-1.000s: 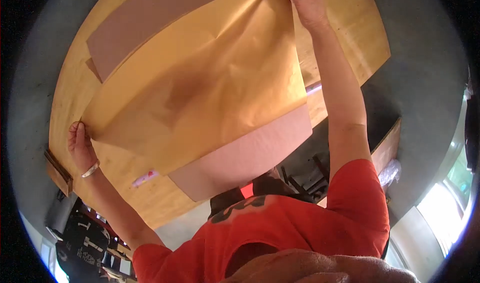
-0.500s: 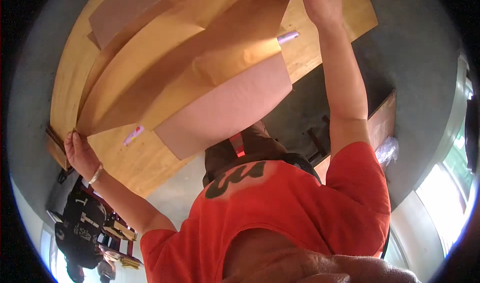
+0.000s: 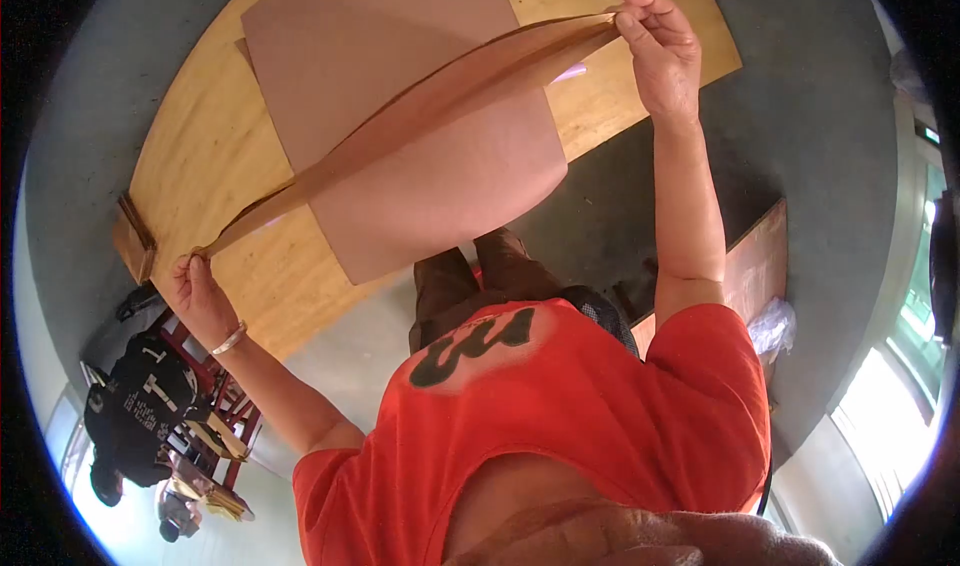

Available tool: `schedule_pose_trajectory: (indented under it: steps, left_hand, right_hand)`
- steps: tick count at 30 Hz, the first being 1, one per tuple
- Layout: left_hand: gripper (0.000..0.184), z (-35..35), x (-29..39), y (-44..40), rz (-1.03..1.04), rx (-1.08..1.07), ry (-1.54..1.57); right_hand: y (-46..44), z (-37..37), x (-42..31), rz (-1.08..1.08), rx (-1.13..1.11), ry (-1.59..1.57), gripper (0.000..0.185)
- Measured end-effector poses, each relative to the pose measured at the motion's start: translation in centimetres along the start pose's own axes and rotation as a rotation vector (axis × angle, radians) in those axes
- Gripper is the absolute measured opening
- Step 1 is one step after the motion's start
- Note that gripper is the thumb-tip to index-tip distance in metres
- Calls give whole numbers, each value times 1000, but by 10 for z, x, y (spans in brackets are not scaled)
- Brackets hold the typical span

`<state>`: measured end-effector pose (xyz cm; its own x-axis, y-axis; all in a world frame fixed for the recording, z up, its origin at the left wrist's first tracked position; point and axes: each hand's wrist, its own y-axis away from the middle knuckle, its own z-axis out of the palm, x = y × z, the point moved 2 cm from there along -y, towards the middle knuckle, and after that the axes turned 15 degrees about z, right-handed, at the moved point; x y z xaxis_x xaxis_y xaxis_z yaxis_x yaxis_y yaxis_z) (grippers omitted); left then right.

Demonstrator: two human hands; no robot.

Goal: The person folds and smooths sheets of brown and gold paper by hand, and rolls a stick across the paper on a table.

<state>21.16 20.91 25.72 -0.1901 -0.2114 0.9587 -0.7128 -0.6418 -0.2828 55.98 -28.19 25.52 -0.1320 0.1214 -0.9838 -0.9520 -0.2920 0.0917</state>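
A large sheet of thin brown paper (image 3: 480,71) is stretched between my two hands, seen nearly edge-on with a slight bow along its length. My left hand (image 3: 202,296), with a bracelet at the wrist, pinches its left end near the table's left end. At the other end, my right hand (image 3: 665,61) grips the corner between thumb and fingers. Beneath the raised paper, a pinkish-brown sheet (image 3: 430,206) lies across the wooden table (image 3: 210,156), its near end overhanging the edge. A small lilac object (image 3: 570,73) shows partly beside that sheet.
Dark wooden pieces (image 3: 135,236) stand at the table's left end. A person in a black shirt (image 3: 145,396) is at the lower left, near reddish racks or furniture (image 3: 235,411). On the right, a board (image 3: 750,276) has a clear plastic bag (image 3: 772,326) beside it.
The held paper has turned from a broad, slack face to nearly edge-on, uncovering more of the sheet below. My right hand has come lower in view; my left has shifted slightly right.
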Motion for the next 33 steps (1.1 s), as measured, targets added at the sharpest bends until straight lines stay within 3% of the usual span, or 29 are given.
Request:
schedule_pose_trajectory:
  steps: [14, 22, 27, 33]
  left_hand:
    - [11, -3, 16, 31, 23, 250, -15]
    - [11, 0, 38, 64, 10, 322, -62]
    - [12, 19, 46, 63, -25, 260, -144]
    - [12, 29, 60, 60, -75, 252, -143]
  right_hand:
    - [6, -10, -11, -116, -34, -119, 23]
    - [41, -27, -20, -52, 82, 38, 24]
    - [29, -38, -21, -54, 51, 76, 17]
    - [20, -44, -18, -7, 15, 66, 22]
